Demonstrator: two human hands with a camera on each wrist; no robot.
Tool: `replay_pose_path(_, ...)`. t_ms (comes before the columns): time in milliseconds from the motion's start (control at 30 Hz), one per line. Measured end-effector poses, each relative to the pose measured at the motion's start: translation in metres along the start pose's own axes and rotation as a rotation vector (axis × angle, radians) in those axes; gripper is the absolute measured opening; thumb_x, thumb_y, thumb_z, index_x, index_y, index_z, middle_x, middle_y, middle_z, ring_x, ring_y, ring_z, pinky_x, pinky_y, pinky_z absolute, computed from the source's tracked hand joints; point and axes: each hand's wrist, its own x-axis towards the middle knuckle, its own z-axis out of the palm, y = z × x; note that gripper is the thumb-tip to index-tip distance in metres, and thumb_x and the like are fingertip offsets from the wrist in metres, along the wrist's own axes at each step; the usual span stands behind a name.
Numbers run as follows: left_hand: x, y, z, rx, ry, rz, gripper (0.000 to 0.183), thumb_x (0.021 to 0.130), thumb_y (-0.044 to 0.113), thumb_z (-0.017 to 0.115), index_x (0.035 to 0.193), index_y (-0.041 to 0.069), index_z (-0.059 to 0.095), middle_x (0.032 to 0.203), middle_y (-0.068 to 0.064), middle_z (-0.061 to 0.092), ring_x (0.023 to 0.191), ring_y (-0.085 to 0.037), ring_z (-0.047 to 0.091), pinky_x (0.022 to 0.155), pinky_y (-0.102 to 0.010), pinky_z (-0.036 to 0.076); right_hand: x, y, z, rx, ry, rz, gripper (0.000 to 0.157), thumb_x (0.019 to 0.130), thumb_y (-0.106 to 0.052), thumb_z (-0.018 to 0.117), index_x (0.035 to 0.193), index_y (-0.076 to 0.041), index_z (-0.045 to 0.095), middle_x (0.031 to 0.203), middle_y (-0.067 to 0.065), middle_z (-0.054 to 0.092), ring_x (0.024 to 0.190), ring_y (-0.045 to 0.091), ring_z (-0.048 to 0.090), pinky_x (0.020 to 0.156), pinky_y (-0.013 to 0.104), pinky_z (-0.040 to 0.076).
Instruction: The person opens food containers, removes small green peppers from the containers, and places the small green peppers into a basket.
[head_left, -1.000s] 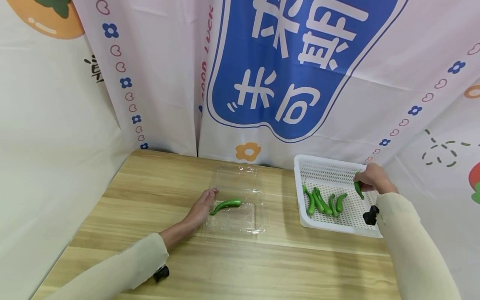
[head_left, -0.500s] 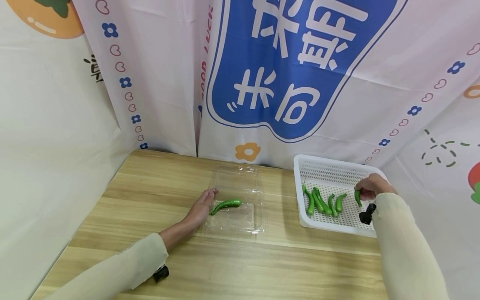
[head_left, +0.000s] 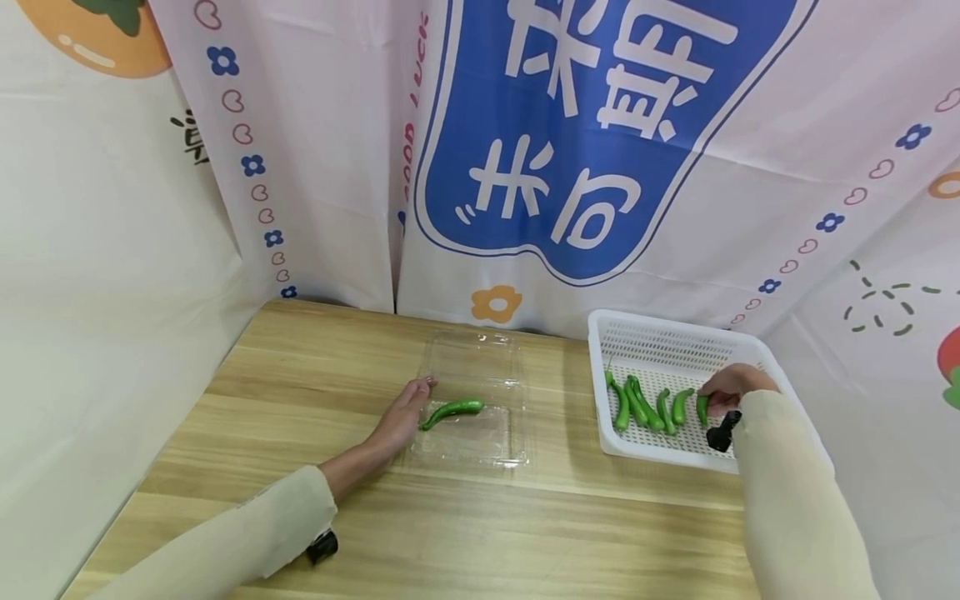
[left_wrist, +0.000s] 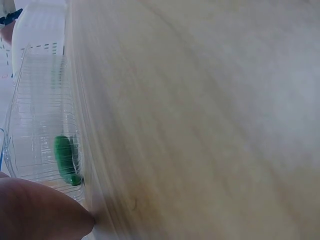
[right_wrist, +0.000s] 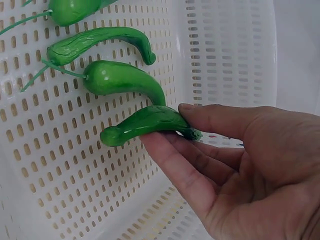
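Over the white perforated basket, my right hand pinches a curved green chili pepper between thumb and fingers. Several more green peppers lie on the basket floor to its left. My left hand, fingers mostly straight, rests at the left edge of an opened clear plastic clamshell box. One green pepper lies inside the box's near half; it also shows through the ribbed wall in the left wrist view, beside a fingertip.
The wooden table carries the box at its middle and the basket on the right. Printed curtains hang behind and at both sides. Black wrist cameras sit at both cuffs.
My right hand has moved left and nearer inside the basket, bringing the pinched pepper close to the others. My left hand and the clear box have stayed put.
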Motion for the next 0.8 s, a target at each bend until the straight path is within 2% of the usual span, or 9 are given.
replay_pose_path(267, -0.0021, 0.0030, -0.0005, -0.002, -0.002, 0.001, 0.057, 0.118, 0.038, 0.022, 0.163, 0.005, 0.032, 0.172, -0.019, 0.028, 0.161, -0.042, 0.017, 0.131, -0.057, 0.013, 0.0025, -0.0010, 0.0045, 0.037, 0.007, 0.024, 0.021, 0.107, -0.008, 0.057, 0.094, 0.007, 0.063, 0.066, 0.004, 0.068, 0.062, 0.009, 0.073, 0.071, 0.021, 0.063)
replay_pose_path(500, -0.0028, 0.0036, -0.0004, 0.002, 0.001, -0.004, 0.057, 0.118, 0.038, 0.022, 0.163, 0.005, 0.033, 0.172, -0.018, 0.029, 0.161, -0.041, 0.017, 0.131, -0.057, 0.014, 0.0036, -0.0022, 0.0084, -0.018, -0.001, 0.039, 0.025, 0.107, -0.009, 0.056, 0.090, 0.005, 0.068, 0.066, 0.003, 0.069, 0.061, 0.007, 0.071, 0.068, 0.018, 0.060)
replay_pose_path(700, -0.0025, 0.0028, -0.0001, 0.000, 0.002, -0.010, 0.057, 0.118, 0.039, 0.023, 0.164, 0.006, 0.032, 0.171, -0.018, 0.030, 0.161, -0.041, 0.018, 0.131, -0.058, 0.015, 0.0071, -0.0025, 0.0086, -0.063, -0.025, 0.036, 0.025, 0.108, -0.009, 0.054, 0.099, 0.009, 0.067, 0.069, 0.002, 0.071, 0.064, 0.007, 0.070, 0.070, 0.017, 0.060)
replay_pose_path(800, -0.0027, 0.0023, -0.0003, 0.001, -0.002, -0.012, 0.057, 0.118, 0.040, 0.023, 0.164, 0.007, 0.032, 0.172, -0.018, 0.029, 0.161, -0.042, 0.017, 0.130, -0.059, 0.015, 0.0075, -0.0025, 0.0085, -0.026, -0.036, 0.047, 0.026, 0.109, -0.009, 0.053, 0.101, 0.011, 0.068, 0.071, 0.005, 0.074, 0.065, 0.007, 0.072, 0.071, 0.017, 0.061)
